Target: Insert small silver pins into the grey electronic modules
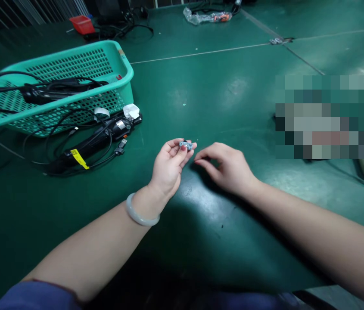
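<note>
Between the thumb and fingers of my left hand (169,165) is a small light-blue and silvery piece with a dark spot on top (186,145); its exact kind is too small to tell. Just to the right, my right hand (225,168) hovers low over or rests on the green tabletop (182,241). Its thumb and index fingertips come together in a pinch, close to the left fingers but apart from them. Whether anything sits in that pinch cannot be made out. A pale bangle (139,213) circles my left wrist.
On the left stands a turquoise plastic basket (125,86) with black corded devices inside. In front of it lies a black handheld device (94,142) with a yellow label and cables. Farther back are a red tray (82,25) and a clear plastic bag (197,17). A blurred-out patch (327,118) covers the right.
</note>
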{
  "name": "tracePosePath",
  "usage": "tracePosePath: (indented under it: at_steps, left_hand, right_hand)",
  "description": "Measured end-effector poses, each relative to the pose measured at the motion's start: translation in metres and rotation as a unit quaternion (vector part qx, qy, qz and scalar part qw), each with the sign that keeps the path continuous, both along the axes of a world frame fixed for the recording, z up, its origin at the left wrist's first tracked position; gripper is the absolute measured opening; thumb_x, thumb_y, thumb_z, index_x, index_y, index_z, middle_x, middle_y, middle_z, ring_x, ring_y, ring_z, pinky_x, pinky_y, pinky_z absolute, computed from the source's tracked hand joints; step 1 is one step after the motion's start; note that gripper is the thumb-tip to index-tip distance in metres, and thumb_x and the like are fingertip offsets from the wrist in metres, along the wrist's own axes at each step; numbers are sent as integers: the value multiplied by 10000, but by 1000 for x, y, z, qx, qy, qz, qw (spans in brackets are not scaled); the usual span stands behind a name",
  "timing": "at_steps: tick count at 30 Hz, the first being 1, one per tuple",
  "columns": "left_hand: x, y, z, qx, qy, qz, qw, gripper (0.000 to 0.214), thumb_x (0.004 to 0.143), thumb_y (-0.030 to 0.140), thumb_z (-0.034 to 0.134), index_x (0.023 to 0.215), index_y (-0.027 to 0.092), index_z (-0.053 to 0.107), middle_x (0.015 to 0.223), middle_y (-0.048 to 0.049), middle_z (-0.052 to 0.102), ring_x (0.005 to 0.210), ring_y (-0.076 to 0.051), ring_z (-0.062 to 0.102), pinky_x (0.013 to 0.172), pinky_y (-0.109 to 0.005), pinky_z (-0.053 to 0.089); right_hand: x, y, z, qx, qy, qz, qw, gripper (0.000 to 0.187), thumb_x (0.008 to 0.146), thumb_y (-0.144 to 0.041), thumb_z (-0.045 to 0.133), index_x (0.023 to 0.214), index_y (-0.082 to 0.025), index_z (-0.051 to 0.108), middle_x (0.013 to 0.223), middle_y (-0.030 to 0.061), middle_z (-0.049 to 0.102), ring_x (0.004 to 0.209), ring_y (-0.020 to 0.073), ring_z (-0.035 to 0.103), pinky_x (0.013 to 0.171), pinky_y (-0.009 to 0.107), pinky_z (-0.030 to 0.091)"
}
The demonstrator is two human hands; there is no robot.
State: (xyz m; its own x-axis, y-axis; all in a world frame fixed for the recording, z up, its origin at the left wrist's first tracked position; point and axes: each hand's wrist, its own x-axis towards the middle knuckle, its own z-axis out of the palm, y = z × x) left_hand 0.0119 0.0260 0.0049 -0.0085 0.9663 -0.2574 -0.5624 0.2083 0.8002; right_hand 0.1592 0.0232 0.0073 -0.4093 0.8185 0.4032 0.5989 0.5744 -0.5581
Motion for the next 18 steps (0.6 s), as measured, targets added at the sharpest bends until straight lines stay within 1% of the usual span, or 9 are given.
tracePosePath:
  at_steps: [2,4,8,11,14,18]
  left_hand:
    - [1,-1,0,4,10,-12,1000,121,791,71,586,865,156,542,843,-3,669,863,-102,673,910,-293,492]
    - [1,-2,0,12,20,-21,1000,122,774,79,613,852,151,554,813,2,667,824,-88,662,879,-277,500]
    - [2,-3,-1,17,33,-35,999,159,723,120,685,829,154,571,780,13,660,774,-75,639,830,-259,507]
    - [2,-3,-2,18,37,-55,998,183,696,152,721,812,154,580,765,13,658,748,-76,632,808,-264,510]
    - [2,-3,-2,18,37,-68,997,184,689,163,730,807,155,588,755,12,660,734,-80,630,806,-275,510]
    - [2,-3,-2,15,31,-59,998,162,702,135,710,812,157,593,773,8,671,753,-82,636,811,-273,507]
  right_hand:
    - [4,0,4,6,65,-44,997,117,861,-233,564,859,-206,678,830,32,701,774,166,617,741,304,479]
    - [6,1,7,4,100,-65,993,124,860,-247,565,853,-223,686,833,28,705,775,172,629,740,318,488]
    - [6,2,8,-3,109,-61,992,131,848,-254,578,821,-237,706,864,38,694,845,193,630,794,363,498]
    - [5,3,7,-7,116,-71,991,121,825,-241,604,805,-245,723,885,44,670,867,196,624,786,364,506]
    - [6,4,6,-21,125,-67,990,104,806,-246,630,796,-257,733,858,36,655,842,189,621,764,358,514]
    - [6,4,4,-13,123,-60,991,94,801,-264,646,813,-266,739,865,29,656,837,176,621,775,345,516]
